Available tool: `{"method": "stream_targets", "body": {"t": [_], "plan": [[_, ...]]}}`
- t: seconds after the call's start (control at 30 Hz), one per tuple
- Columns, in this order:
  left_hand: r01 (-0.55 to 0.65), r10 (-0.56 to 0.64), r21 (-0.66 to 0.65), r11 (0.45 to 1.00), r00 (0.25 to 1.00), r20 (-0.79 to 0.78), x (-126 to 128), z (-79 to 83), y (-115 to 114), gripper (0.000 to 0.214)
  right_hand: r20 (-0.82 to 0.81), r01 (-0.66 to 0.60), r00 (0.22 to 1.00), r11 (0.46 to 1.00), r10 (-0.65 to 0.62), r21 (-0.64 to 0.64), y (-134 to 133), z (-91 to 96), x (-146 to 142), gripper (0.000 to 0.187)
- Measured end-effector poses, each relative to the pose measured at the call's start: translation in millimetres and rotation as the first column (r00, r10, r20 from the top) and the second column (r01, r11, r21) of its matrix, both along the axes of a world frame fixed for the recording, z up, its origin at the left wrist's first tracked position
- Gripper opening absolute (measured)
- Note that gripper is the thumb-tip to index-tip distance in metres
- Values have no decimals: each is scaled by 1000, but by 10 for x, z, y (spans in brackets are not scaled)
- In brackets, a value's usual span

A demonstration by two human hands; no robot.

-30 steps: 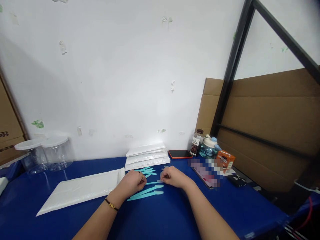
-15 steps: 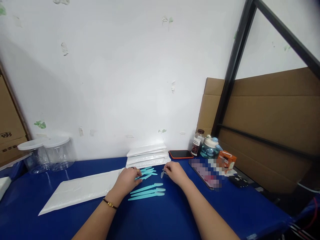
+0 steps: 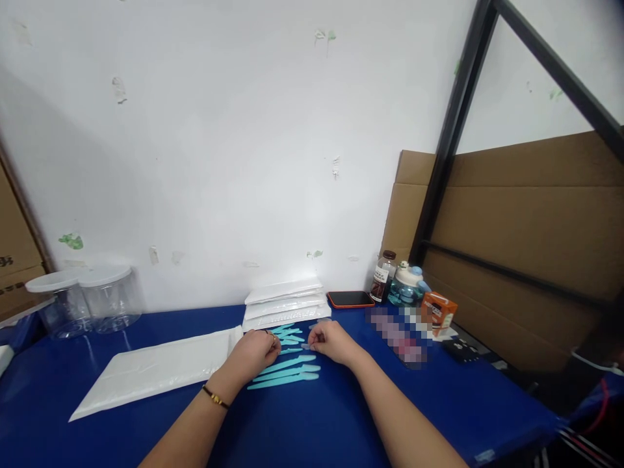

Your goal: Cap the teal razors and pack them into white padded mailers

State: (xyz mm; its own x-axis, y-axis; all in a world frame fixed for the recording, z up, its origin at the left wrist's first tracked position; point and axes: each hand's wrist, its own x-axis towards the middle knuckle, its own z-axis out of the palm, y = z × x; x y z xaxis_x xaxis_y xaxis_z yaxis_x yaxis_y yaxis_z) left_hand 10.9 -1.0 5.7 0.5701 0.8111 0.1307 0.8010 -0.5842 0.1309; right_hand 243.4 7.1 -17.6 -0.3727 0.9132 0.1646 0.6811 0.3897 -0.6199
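Note:
My left hand (image 3: 254,351) is closed in a pinch at the handle end of a teal eyebrow razor (image 3: 291,351), which points to the right. Opposite its tip, my right hand (image 3: 333,341) pinches a small translucent blade cap (image 3: 305,346). I cannot tell whether cap and razor touch. Just below them, several teal razors (image 3: 287,376) lie side by side on the blue table (image 3: 312,429). A loose pile of more razors (image 3: 288,334) lies behind, partly hidden by my left fingers. Another clear piece (image 3: 323,320) shows behind my right hand.
A white padded mailer (image 3: 156,370) lies at left, with more stacked mailers (image 3: 287,302) against the wall. Two clear lidded jars (image 3: 114,302) stand far left. At right are a phone (image 3: 351,299), a brown-capped bottle (image 3: 383,278), a blue drink bottle (image 3: 406,286) and an orange box (image 3: 439,313).
My left hand has come away from the pile toward the near row with a razor. My right hand has moved slightly left and nearer, bringing the clear cap close to the razor's tip.

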Motion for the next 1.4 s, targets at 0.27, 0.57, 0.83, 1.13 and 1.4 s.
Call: {"method": "stream_targets", "body": {"t": [0.27, 0.57, 0.83, 1.13, 1.4], "plan": [[77, -74, -42, 996, 995, 61, 90, -76, -20, 22, -51, -111, 992, 994, 112, 21, -18, -55, -106, 13], [-189, 189, -12, 982, 974, 127, -110, -18, 44, 16, 15, 175, 984, 974, -179, 144, 70, 81, 371, 17], [-235, 242, -69, 969, 964, 109, -168, -77, 84, 10, 114, 93, 987, 976, -117, 195, 120, -48, 365, 11], [-184, 184, 3, 983, 981, 69, -147, 0, 62, 12, -109, 62, 991, 993, -73, -103, 117, -95, 271, 16], [-117, 122, -53, 992, 987, 109, -46, -7, 6, 16, -214, -40, 977, 984, 2, -174, 64, -46, 207, 14]]}}
